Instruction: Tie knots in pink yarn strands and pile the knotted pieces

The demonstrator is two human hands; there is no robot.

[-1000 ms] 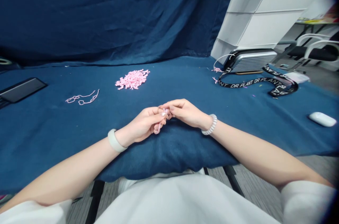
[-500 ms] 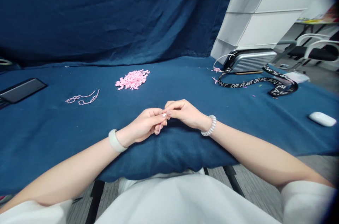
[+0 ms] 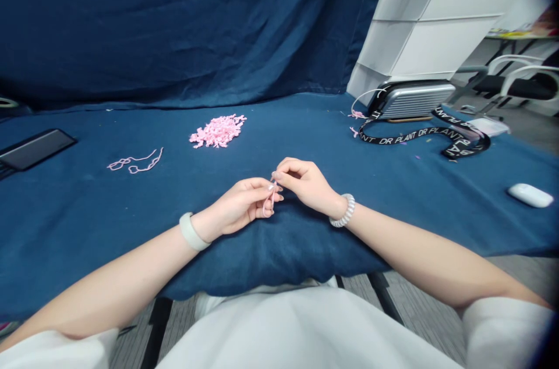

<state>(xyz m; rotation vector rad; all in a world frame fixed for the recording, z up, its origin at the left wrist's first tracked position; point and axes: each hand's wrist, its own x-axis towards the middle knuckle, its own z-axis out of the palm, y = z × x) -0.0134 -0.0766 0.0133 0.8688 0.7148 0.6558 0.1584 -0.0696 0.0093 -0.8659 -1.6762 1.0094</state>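
My left hand point(image 3: 238, 208) and my right hand point(image 3: 303, 183) meet at the middle of the blue cloth, both pinched on a short pink ribbon piece point(image 3: 271, 201) that loops down between the fingertips. The left wrist wears a pale band, the right a white coil bracelet. A heap of small pink ribbon bows point(image 3: 218, 131) lies farther back on the cloth. A loose pink cord point(image 3: 135, 162) lies to the left of the heap.
A dark phone point(image 3: 35, 148) lies at the far left. A black lanyard point(image 3: 419, 136) and a silver case point(image 3: 413, 100) sit at the back right below a white cabinet point(image 3: 428, 14). A white mouse point(image 3: 530, 195) rests at the right edge.
My right hand has lifted slightly and pulled back from the left, drawing the pink ribbon piece up so a loop shows between the fingertips.
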